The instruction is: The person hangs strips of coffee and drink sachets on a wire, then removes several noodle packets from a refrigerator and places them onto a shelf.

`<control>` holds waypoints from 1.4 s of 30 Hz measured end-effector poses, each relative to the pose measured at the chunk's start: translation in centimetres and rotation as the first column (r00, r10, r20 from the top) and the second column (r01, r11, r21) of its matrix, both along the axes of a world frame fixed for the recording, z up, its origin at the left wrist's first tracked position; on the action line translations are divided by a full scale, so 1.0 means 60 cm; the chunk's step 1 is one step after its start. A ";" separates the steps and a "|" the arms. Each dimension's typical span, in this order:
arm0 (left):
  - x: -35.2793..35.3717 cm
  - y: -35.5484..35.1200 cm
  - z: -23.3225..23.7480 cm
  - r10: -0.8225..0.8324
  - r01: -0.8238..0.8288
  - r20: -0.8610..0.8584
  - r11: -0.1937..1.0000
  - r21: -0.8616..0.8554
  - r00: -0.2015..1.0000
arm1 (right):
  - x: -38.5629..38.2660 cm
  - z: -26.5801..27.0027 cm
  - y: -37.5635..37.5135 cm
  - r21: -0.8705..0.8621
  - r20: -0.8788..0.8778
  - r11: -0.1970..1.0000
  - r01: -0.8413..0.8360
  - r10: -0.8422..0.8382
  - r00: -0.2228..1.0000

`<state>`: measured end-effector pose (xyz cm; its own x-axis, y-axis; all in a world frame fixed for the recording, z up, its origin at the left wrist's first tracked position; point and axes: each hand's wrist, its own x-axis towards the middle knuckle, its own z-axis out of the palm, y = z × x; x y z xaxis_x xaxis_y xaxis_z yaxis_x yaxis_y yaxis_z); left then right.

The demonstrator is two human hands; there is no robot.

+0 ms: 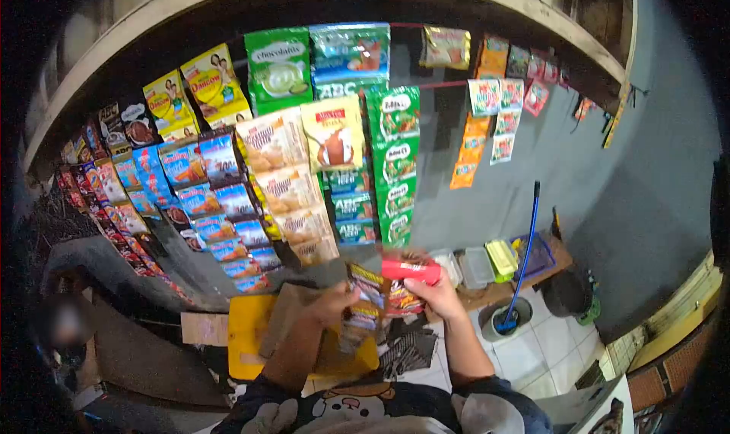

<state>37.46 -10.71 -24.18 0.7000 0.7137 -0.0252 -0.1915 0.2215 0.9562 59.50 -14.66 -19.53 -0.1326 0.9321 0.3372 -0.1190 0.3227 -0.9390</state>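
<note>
My left hand (332, 303) is closed on a strip of dark brown and yellow sachets (363, 297) that hangs down, its lower end blurred. Right beside it, my right hand (439, 289) pinches a red and dark sachet pack (403, 297) with a bright red top edge. Both hands are close together at chest height, below the hanging rows. Above them hang cream-coloured sachets (285, 168), a yellow sachet with a red label (333, 134) and a green sachet strip (398, 160).
More sachet strips (228, 183) hang to the left, and orange ones (471, 149) to the right. Below are a yellow stool (247, 335), a wooden bench (551, 267) with plastic containers (477, 267), and a bucket (494, 327) holding a blue-handled stick (528, 244).
</note>
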 end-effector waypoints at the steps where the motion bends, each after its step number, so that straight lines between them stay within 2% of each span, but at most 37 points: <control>1: 0.005 0.003 0.018 0.005 -0.005 0.013 1.000 0.021 1.000 | -0.007 0.000 0.011 0.041 0.062 0.999 0.006 -0.008 0.998; 2: 0.015 -0.004 0.038 0.033 -0.024 0.100 0.996 -0.090 0.994 | -0.019 0.003 0.017 0.079 0.051 0.997 0.021 -0.025 0.998; 3: 0.021 -0.006 0.048 0.068 -0.030 0.182 0.979 -0.204 0.981 | -0.024 0.005 0.021 -0.028 0.047 0.997 0.069 -0.067 0.997; 4: 0.022 0.011 0.030 0.081 -0.039 0.237 0.983 -0.178 0.968 | -0.026 0.011 0.030 0.245 0.221 0.944 0.220 -0.275 0.936; 5: 0.026 0.016 0.027 0.083 -0.043 0.244 0.985 -0.167 0.966 | -0.027 0.017 0.038 0.518 0.314 0.803 0.295 -0.499 0.807; 7: 0.040 0.024 0.025 0.144 -0.084 0.352 0.980 -0.179 0.925 | -0.026 0.020 0.048 0.518 0.271 0.797 0.312 -0.498 0.824; 9: 0.048 0.027 0.023 0.144 -0.082 0.342 0.979 -0.187 0.929 | -0.023 0.011 0.052 0.308 0.023 0.896 0.319 -0.342 0.939; 10: 0.054 0.027 0.028 0.178 -0.161 0.242 0.983 -0.088 0.954 | -0.023 0.003 0.055 0.155 -0.180 0.954 0.256 -0.227 0.957; 11: 0.063 0.024 0.032 0.220 -0.225 0.146 0.974 0.014 0.964 | -0.026 0.001 0.055 0.143 -0.171 0.957 0.251 -0.226 0.959; 13: 0.081 0.029 0.050 0.221 -0.231 0.176 0.972 0.043 0.959 | -0.019 0.018 0.066 0.145 -0.419 0.928 0.343 -0.256 0.871; 15: 0.090 0.029 0.057 0.194 -0.202 0.224 0.979 0.013 0.955 | 0.005 0.027 0.075 0.172 -0.384 0.911 0.376 -0.289 0.877; 17: 0.096 0.039 0.061 0.183 -0.200 0.194 0.977 0.072 0.964 | 0.051 0.021 0.092 0.068 -0.275 0.984 0.167 -0.142 0.951; 18: 0.099 0.038 0.077 0.243 -0.267 0.148 0.950 0.165 0.959 | 0.089 0.011 0.106 0.031 -0.272 0.998 -0.051 0.058 0.960; 19: 0.105 0.038 0.090 0.305 -0.324 0.111 0.911 0.254 0.946 | 0.116 0.026 0.113 0.125 -0.263 0.958 -0.259 0.284 0.922; 20: 0.103 0.042 0.095 0.199 -0.233 0.168 0.949 0.212 0.965 | 0.128 0.036 0.124 0.147 -0.174 0.958 -0.246 0.270 0.947; 21: 0.102 0.041 0.093 0.202 -0.234 0.170 0.952 0.197 0.964 | 0.138 0.045 0.133 0.169 -0.082 0.957 -0.238 0.254 0.964; 22: 0.102 0.043 0.093 0.255 -0.274 0.113 0.939 0.208 0.960 | 0.145 0.059 0.138 0.163 -0.077 0.957 -0.241 0.255 0.964; 23: 0.105 0.047 0.099 0.309 -0.313 0.055 0.922 0.226 0.950 | 0.148 0.078 0.142 0.223 0.065 0.948 -0.228 0.218 0.974; 24: 0.117 0.041 0.116 0.338 -0.364 0.148 0.906 0.216 0.929 | 0.151 0.092 0.147 0.282 0.200 0.934 -0.221 0.168 0.965; 25: 0.119 0.044 0.123 0.338 -0.364 0.152 0.907 0.212 0.929 | 0.156 0.100 0.158 0.279 0.204 0.934 -0.221 0.168 0.964; 27: 0.116 0.053 0.128 0.444 -0.449 0.084 0.852 0.268 0.892 | 0.167 0.113 0.177 0.276 0.347 0.888 -0.368 0.265 0.900; 28: 0.121 0.064 0.125 0.416 -0.465 0.212 0.826 0.317 0.884 | 0.155 0.135 0.170 0.389 0.451 0.868 -0.308 0.112 0.886; 29: 0.123 0.065 0.131 0.413 -0.464 0.218 0.828 0.315 0.884 | 0.149 0.146 0.168 0.388 0.457 0.869 -0.307 0.108 0.883; 31: 0.128 0.057 0.153 0.331 -0.383 0.250 0.902 0.201 0.910 | 0.140 0.158 0.167 0.401 0.640 0.899 -0.175 -0.139 0.756; 32: 0.135 0.054 0.161 0.283 -0.349 0.296 0.916 0.200 0.912 | 0.138 0.152 0.178 0.505 0.556 0.852 -0.139 -0.198 0.807; 33: 0.141 0.058 0.160 0.286 -0.354 0.302 0.914 0.200 0.910 | 0.136 0.158 0.182 0.505 0.561 0.851 -0.145 -0.196 0.805; 35: 0.155 0.075 0.154 0.364 -0.385 0.358 0.923 -0.013 0.860 | 0.134 0.183 0.194 0.638 0.343 0.757 0.139 -0.441 0.829; 36: 0.160 0.083 0.159 0.200 -0.221 0.435 0.975 -0.003 0.878 | 0.132 0.207 0.197 0.772 0.246 0.618 0.145 -0.502 0.829; 37: 0.170 0.090 0.155 0.201 -0.222 0.441 0.975 -0.004 0.875 | 0.133 0.228 0.201 0.774 0.251 0.618 0.140 -0.502 0.828; 39: 0.192 0.114 0.134 0.284 -0.286 0.285 0.958 -0.034 0.916 | 0.137 0.263 0.214 0.861 0.140 0.454 0.231 -0.648 0.749; 40: 0.201 0.129 0.122 0.194 -0.218 0.280 0.974 0.060 0.940 | 0.141 0.276 0.226 0.862 0.139 0.452 0.229 -0.645 0.751; 42: 0.217 0.128 0.127 0.156 -0.183 0.341 0.982 0.047 0.927 | 0.149 0.299 0.251 0.878 0.046 0.409 0.248 -0.588 0.808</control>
